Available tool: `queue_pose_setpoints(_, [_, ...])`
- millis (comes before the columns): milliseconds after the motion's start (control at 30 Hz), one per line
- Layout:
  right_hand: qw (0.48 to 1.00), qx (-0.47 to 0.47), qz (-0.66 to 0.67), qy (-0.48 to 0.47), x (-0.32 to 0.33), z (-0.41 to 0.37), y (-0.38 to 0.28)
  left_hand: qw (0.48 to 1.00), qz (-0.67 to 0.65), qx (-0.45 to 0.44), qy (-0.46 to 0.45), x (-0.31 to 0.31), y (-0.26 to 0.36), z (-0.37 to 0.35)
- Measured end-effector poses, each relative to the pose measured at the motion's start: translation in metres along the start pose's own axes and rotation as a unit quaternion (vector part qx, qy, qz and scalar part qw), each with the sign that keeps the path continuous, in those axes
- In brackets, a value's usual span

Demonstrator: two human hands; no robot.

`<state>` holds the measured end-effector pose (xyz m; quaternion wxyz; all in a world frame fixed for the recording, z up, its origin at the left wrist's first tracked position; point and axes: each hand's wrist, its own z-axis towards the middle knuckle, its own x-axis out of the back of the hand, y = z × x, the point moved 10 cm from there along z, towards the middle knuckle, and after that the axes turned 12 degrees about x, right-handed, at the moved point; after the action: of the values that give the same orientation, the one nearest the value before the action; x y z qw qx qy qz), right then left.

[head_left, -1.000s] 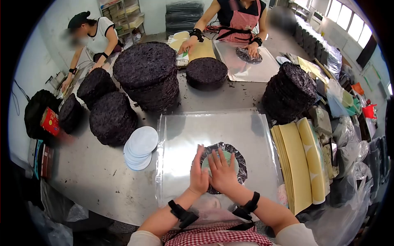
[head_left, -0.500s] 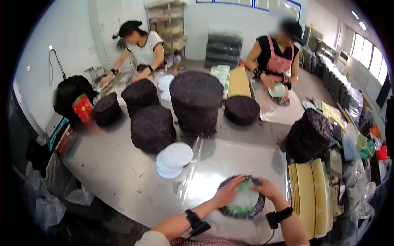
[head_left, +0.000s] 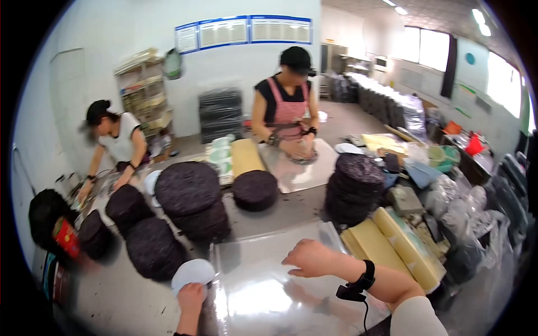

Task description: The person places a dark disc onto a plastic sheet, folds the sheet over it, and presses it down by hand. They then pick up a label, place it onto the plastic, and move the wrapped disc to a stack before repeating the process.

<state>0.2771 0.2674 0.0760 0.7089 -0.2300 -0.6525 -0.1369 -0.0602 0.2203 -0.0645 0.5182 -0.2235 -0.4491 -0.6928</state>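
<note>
My left hand (head_left: 191, 302) is at the near edge of a small pile of pale round sheets (head_left: 193, 272), its fingers closed on the edge of a sheet. How many sheets it grips is hidden. Over the clear plastic sheet (head_left: 269, 252) on the table, my right hand (head_left: 315, 259) hovers with loosely bent fingers, the thumb apart, and nothing visible in it. Its reflection shows in the shiny plastic. Just behind the pale sheets stands a dark, crumbly round block (head_left: 154, 249), with a taller dark stack (head_left: 190, 193) beyond it.
More dark discs (head_left: 255, 190) and a stack (head_left: 354, 187) stand across the table. Yellow sheets (head_left: 386, 252) lie right of the plastic. A co-worker in a checked apron (head_left: 288, 106) handles a disc opposite; another person (head_left: 120, 140) works at far left. Plastic bags (head_left: 448, 196) crowd the right.
Both hands have left the wrapped round disc with the green-and-white top, which is no longer in view. My left hand moved left to the pale sheets; my right hand rose. The view swung right.
</note>
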Motion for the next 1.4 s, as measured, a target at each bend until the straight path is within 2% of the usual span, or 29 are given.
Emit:
queue_pose_setpoints(67, [0.990,-0.072,0.006,0.125,0.015,-0.045,0.054,1.000,-0.004,0.001,-0.008,0.002,-0.004,0.004])
queue_pose_setpoints(100, [0.974,-0.142,-0.010,0.176,0.032,-0.070,0.098,0.996,-0.062,0.035,-0.054,-0.003,-0.015,0.007])
queue_pose_setpoints(133, [0.950,-0.208,-0.026,0.230,0.061,-0.096,0.141,0.986,-0.114,0.069,-0.099,-0.007,-0.026,0.010])
queue_pose_setpoints(167, [0.914,-0.209,-0.093,0.334,0.101,-0.122,0.153,0.971,-0.164,0.103,-0.143,-0.014,-0.038,0.014])
queue_pose_setpoints(200, [0.865,-0.207,-0.157,0.430,0.133,-0.151,0.158,0.950,-0.226,0.168,-0.136,-0.018,-0.062,0.022])
queue_pose_setpoints(267, [0.835,-0.253,-0.216,0.438,0.136,-0.186,0.205,0.883,-0.343,0.299,-0.118,-0.035,-0.104,0.025])
queue_pose_setpoints(300, [0.834,-0.282,-0.107,0.462,0.119,-0.203,0.239,0.922,-0.292,0.247,-0.053,0.000,-0.060,0.035])
queue_pose_setpoints(367, [0.799,-0.324,0.112,0.495,0.080,-0.223,0.297,0.950,-0.284,0.126,-0.032,0.012,0.032,0.033])
queue_pose_setpoints(400, [0.737,-0.378,0.204,0.522,0.065,-0.236,0.316,0.939,-0.298,0.130,-0.116,0.018,0.098,0.023])
queue_pose_setpoints(433, [0.700,-0.365,0.242,0.563,0.061,-0.242,0.328,0.942,-0.301,0.046,-0.143,0.004,0.141,0.002])
queue_pose_setpoints(467, [0.659,-0.355,0.281,0.601,0.049,-0.250,0.340,0.935,-0.287,0.030,-0.206,-0.001,0.190,-0.017])
queue_pose_setpoints(533, [0.606,-0.367,0.269,0.653,0.042,-0.273,0.366,0.914,-0.194,-0.008,-0.355,-0.026,0.253,-0.049])
queue_pose_setpoints(567, [0.592,-0.384,0.228,0.672,0.057,-0.278,0.347,0.913,-0.201,-0.067,-0.349,-0.031,0.261,-0.061])
queue_pose_setpoints(600, [0.562,-0.348,0.137,0.738,0.077,-0.284,0.319,0.908,-0.207,-0.124,-0.341,-0.048,0.264,-0.073])
queue_pose_setpoints(667, [0.656,-0.277,-0.058,0.700,0.125,-0.266,0.250,0.885,-0.241,-0.210,-0.339,-0.057,0.259,-0.089])
queue_pose_setpoints(700, [0.695,-0.195,-0.087,0.686,0.139,-0.243,0.210,0.868,-0.268,-0.234,-0.348,-0.049,0.244,-0.089])
queue_pose_setpoints(733, [0.759,-0.192,-0.024,0.622,0.139,-0.215,0.171,0.881,-0.277,-0.189,-0.333,-0.044,0.218,-0.084])
queue_pose_setpoints(767, [0.821,-0.091,-0.064,0.560,0.139,-0.181,0.112,0.896,-0.234,-0.205,-0.319,-0.023,0.206,-0.074])
queue_pose_setpoints(800, [0.872,-0.100,0.000,0.479,0.108,-0.163,0.088,0.889,-0.185,-0.219,-0.356,-0.002,0.197,-0.066])
queue_pose_setpoints(833, [0.922,-0.059,-0.005,0.383,0.066,-0.143,0.059,0.899,-0.125,-0.229,-0.351,0.012,0.177,-0.072])
queue_pose_setpoints(867, [0.958,-0.011,-0.003,0.286,0.021,-0.127,0.029,0.882,-0.117,-0.245,-0.385,0.023,0.171,-0.086])
queue_pose_setpoints(900, [0.972,0.027,0.026,0.230,-0.019,-0.119,-0.004,0.862,-0.111,-0.264,-0.418,0.035,0.169,-0.099])
queue_pose_setpoints(933, [0.970,0.046,0.069,0.228,-0.057,-0.117,-0.030,0.841,-0.106,-0.285,-0.447,0.043,0.169,-0.111])
queue_pose_setpoints(1000, [0.980,0.011,0.133,0.151,-0.117,-0.100,-0.068,0.827,-0.115,-0.251,-0.490,0.044,0.166,-0.141])
queue_pose_setpoints(1100, [0.985,0.009,0.142,0.097,-0.142,-0.090,-0.091,0.812,-0.164,-0.198,-0.524,0.022,0.138,-0.171])
queue_pose_setpoints(1200, [0.975,-0.032,0.143,0.164,-0.107,-0.080,-0.070,0.811,-0.168,-0.206,-0.522,0.022,0.140,-0.168])
queue_pose_setpoints(1300, [0.988,-0.043,0.030,0.144,-0.117,-0.064,-0.043,0.759,-0.216,-0.123,-0.601,-0.009,0.128,-0.167])
queue_pose_setpoints(1367, [0.985,-0.048,0.100,0.132,-0.143,-0.067,-0.036,0.803,-0.056,0.010,-0.593,-0.023,0.131,-0.116])
queue_pose_setpoints(1400, [0.982,-0.047,0.133,0.126,-0.153,-0.065,-0.028,0.865,0.018,0.025,-0.500,-0.029,0.136,-0.081])
